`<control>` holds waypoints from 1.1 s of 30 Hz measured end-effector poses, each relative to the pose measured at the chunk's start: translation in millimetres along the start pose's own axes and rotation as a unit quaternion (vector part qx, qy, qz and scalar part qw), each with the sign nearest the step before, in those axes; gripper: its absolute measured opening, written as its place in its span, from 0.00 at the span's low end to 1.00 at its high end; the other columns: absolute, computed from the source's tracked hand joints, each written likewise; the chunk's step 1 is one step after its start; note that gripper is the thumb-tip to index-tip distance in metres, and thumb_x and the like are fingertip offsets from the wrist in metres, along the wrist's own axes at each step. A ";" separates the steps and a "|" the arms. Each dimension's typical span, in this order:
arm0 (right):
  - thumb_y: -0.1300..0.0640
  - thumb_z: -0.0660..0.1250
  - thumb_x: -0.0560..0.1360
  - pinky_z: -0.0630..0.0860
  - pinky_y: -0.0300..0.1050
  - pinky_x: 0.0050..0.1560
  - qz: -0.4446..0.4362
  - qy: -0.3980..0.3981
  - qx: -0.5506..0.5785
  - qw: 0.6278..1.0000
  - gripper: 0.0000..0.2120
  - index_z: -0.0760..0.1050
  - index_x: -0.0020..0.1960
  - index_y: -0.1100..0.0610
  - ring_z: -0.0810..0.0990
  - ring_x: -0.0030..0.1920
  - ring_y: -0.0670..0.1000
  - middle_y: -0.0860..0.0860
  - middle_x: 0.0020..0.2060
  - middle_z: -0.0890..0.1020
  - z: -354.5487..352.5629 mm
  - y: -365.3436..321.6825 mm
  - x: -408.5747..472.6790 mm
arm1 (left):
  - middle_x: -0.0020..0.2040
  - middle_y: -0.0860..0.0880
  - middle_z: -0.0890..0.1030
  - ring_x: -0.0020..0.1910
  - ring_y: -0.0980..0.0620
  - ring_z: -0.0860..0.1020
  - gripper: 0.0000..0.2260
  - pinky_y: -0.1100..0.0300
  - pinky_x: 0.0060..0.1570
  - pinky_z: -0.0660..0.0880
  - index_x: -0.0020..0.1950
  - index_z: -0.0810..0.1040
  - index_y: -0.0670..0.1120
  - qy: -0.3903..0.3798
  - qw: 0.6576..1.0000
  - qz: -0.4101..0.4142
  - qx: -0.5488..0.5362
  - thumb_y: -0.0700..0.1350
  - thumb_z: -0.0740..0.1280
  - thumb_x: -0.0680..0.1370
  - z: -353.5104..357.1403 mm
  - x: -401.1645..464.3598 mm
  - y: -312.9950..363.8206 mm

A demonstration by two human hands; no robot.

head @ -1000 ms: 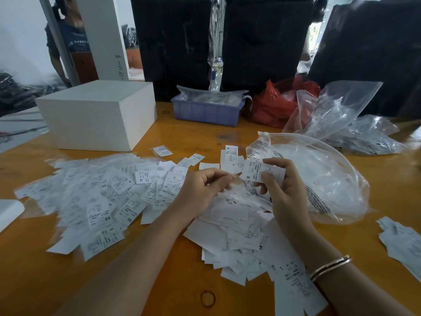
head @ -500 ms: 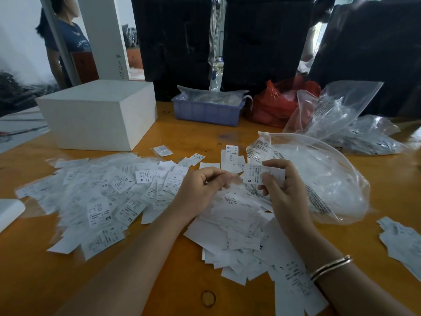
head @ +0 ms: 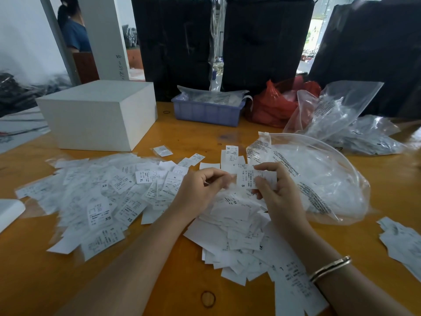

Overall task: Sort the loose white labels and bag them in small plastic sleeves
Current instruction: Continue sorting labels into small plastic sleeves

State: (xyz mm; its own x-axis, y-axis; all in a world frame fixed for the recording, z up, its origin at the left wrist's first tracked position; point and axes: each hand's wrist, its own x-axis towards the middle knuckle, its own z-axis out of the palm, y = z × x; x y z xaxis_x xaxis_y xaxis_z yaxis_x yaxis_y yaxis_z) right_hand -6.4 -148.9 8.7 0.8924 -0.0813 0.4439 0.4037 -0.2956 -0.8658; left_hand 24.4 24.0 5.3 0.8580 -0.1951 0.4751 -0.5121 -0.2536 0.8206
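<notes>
Loose white labels [head: 232, 226] lie heaped on the orange table [head: 159, 281] below my hands. A wider spread of sleeved labels [head: 102, 195] with size marks covers the table to the left. My right hand [head: 278, 190] grips a small stack of labels [head: 248, 176] with an S showing on the front one. My left hand [head: 200, 188] is curled just left of the stack, its fingertips pinching something small and blurred near the stack's edge. A large clear zip bag [head: 319, 179] holding small plastic sleeves lies right behind my right hand.
A white box [head: 98, 115] stands at the back left, a blue tray [head: 207, 110] and a red bag [head: 273, 106] behind the middle. More clear bags [head: 346, 124] lie at back right. Another label pile [head: 403, 240] is at the right edge. A person [head: 73, 28] stands far left.
My hands stay almost in place; the left fingers shift slightly at the stack's edge. The person in the background has moved to the right behind the post.
</notes>
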 end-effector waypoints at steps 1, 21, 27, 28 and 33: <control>0.62 0.63 0.78 0.75 0.32 0.33 0.000 -0.006 -0.003 1.000 0.13 0.71 0.47 0.42 0.79 0.33 0.39 0.39 0.34 0.81 0.3 -0.4 0.1 | 0.35 0.66 0.81 0.39 0.66 0.79 0.04 0.76 0.38 0.72 0.43 0.79 0.58 0.000 1.000 0.002 0.001 0.55 0.66 0.72 0.2 0.2 0.3; 0.66 0.63 0.77 0.73 0.31 0.33 -0.012 -0.074 -0.001 0.997 0.13 0.73 0.48 0.47 0.77 0.34 0.39 0.45 0.40 0.79 -1.2 -4.0 -2.7 | 0.36 0.62 0.82 0.38 0.65 0.79 0.03 0.75 0.36 0.72 0.42 0.80 0.52 -0.037 0.995 -0.066 -0.061 0.46 0.73 0.72 0.8 0.5 -3.4; 0.66 0.62 0.77 0.75 0.34 0.36 -0.014 -0.098 -0.011 0.995 0.12 0.73 0.51 0.50 0.78 0.36 0.40 0.47 0.44 0.79 -2.6 -1.8 -2.4 | 0.37 0.60 0.83 0.37 0.64 0.81 0.10 0.77 0.35 0.71 0.41 0.79 0.52 -0.043 0.994 -0.087 -0.059 0.56 0.72 0.67 -0.2 -0.2 -1.5; 0.67 0.62 0.77 0.74 0.33 0.36 -0.015 -0.102 -0.005 0.995 0.12 0.74 0.51 0.50 0.77 0.36 0.40 0.47 0.43 0.79 -3.3 -1.6 -2.5 | 0.37 0.59 0.84 0.37 0.63 0.81 0.11 0.77 0.35 0.71 0.41 0.80 0.51 -0.039 0.993 -0.093 -0.056 0.58 0.71 0.66 -0.9 0.0 -1.4; 0.68 0.61 0.76 0.72 0.33 0.31 -0.013 -0.120 0.013 0.993 0.14 0.74 0.49 0.49 0.75 0.32 0.42 0.41 0.36 0.79 -5.2 -0.7 -2.7 | 0.35 0.59 0.82 0.36 0.64 0.79 0.11 0.76 0.35 0.71 0.39 0.80 0.51 -0.046 0.992 -0.096 -0.073 0.58 0.69 0.68 0.1 -1.0 0.5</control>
State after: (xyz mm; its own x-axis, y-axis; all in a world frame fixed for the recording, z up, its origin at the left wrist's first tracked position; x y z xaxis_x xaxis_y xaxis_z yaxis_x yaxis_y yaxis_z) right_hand -10.2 -153.4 9.4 0.9028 0.1564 0.4005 0.4291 -0.2694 -0.8621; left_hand 23.3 24.0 5.2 0.9282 -0.2443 0.2806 -0.3230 -0.1549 0.9336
